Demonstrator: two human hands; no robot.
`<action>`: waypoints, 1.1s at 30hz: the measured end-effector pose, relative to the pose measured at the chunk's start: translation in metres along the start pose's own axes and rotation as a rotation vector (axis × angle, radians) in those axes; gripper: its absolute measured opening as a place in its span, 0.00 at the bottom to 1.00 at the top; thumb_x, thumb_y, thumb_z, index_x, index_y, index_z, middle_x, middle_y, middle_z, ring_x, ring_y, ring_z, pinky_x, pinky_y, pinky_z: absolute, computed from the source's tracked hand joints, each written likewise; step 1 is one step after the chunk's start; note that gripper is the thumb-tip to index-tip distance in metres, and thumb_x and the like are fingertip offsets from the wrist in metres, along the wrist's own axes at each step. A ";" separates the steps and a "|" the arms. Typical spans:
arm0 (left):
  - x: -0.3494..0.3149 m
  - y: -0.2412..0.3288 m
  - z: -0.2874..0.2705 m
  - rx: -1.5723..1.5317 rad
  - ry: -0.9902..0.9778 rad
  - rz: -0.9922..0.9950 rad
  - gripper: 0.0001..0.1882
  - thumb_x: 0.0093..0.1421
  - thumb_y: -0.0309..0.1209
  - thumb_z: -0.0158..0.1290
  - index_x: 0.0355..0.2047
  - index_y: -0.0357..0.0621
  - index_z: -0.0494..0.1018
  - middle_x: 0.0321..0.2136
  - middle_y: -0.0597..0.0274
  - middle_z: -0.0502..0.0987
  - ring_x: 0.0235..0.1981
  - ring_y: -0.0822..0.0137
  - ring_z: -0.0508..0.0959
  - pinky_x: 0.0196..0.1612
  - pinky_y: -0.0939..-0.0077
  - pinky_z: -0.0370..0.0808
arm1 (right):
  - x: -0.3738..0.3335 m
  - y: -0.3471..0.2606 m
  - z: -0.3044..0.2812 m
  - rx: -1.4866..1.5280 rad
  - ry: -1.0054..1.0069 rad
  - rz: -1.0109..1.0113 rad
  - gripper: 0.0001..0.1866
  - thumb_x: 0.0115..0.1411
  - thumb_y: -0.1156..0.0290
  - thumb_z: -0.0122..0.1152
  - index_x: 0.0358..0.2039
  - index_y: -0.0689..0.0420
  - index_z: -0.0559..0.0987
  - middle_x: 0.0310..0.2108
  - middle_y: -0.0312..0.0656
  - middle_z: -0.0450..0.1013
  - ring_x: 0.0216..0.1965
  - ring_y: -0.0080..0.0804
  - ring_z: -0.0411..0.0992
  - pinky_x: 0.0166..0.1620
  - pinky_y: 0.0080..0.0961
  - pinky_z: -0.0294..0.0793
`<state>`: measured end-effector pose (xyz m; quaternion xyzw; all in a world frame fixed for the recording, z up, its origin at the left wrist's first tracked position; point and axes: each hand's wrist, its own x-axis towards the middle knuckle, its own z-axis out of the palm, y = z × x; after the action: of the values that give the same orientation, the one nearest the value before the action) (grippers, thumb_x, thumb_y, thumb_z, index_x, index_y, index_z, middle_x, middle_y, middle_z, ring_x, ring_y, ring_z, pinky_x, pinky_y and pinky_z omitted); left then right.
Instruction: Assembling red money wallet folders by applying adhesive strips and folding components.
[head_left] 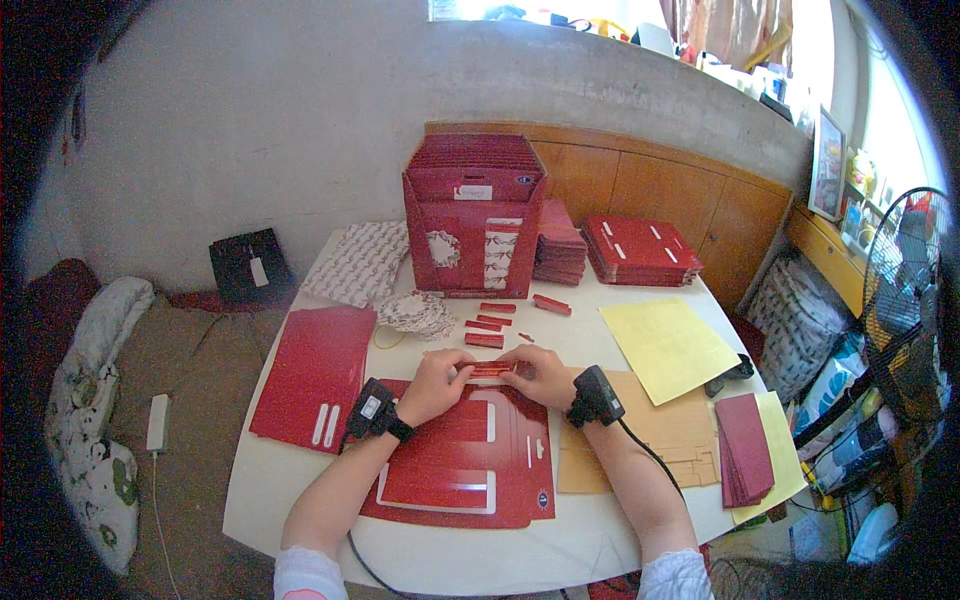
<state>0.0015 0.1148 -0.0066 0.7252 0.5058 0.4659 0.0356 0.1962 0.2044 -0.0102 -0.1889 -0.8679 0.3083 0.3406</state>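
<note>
My left hand [438, 386] and my right hand [542, 378] pinch a short red strip bundle [489, 370] from its two ends, level above the table. Below it lies a flat dark red printed card sheet [455, 452] with white window cut-outs. Just beyond my fingers sit several similar small red bundles, among them a thick one [484, 341] and another farther right [552, 305]. A heap of white cut pieces with loose string [415, 316] rests left of them. Dark bands with small boxes are strapped to both wrists.
A tall red carton packed with card [458, 250] stands at the back, beside red stacks [645, 250]. Red sheets [315, 385] lie left; a yellow sheet [668, 345], brown cardboard [640, 430] and narrow red cards [745, 450] lie right. A fan [905, 270] stands beyond the table's right edge.
</note>
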 end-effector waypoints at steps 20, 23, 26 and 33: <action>0.002 0.001 -0.003 0.020 0.191 0.027 0.05 0.50 0.22 0.53 0.28 0.36 0.73 0.24 0.53 0.72 0.27 0.58 0.73 0.31 0.71 0.69 | 0.003 0.006 0.001 0.174 0.098 0.095 0.08 0.54 0.71 0.59 0.32 0.61 0.72 0.25 0.41 0.73 0.29 0.26 0.72 0.34 0.24 0.71; 0.003 0.007 0.000 -0.033 0.109 0.068 0.05 0.50 0.23 0.53 0.28 0.36 0.73 0.24 0.52 0.73 0.27 0.57 0.74 0.32 0.70 0.69 | 0.007 0.003 -0.002 0.186 0.100 0.042 0.08 0.55 0.70 0.59 0.31 0.61 0.74 0.25 0.39 0.74 0.30 0.21 0.71 0.34 0.23 0.72; 0.000 0.005 -0.003 0.040 0.008 0.095 0.04 0.50 0.24 0.53 0.27 0.37 0.73 0.25 0.52 0.74 0.28 0.55 0.74 0.34 0.67 0.69 | 0.011 -0.010 0.003 0.269 0.014 0.014 0.07 0.55 0.72 0.58 0.32 0.61 0.73 0.26 0.39 0.74 0.30 0.22 0.71 0.35 0.22 0.71; 0.001 0.002 0.003 0.079 0.052 0.176 0.04 0.49 0.25 0.54 0.25 0.38 0.74 0.22 0.53 0.73 0.27 0.54 0.73 0.32 0.66 0.68 | 0.008 -0.011 0.008 0.264 0.033 0.005 0.07 0.54 0.75 0.57 0.33 0.60 0.72 0.28 0.38 0.72 0.31 0.24 0.71 0.35 0.23 0.72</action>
<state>0.0047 0.1158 -0.0070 0.7553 0.4590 0.4654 -0.0471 0.1835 0.1975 -0.0037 -0.1497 -0.8137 0.4175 0.3758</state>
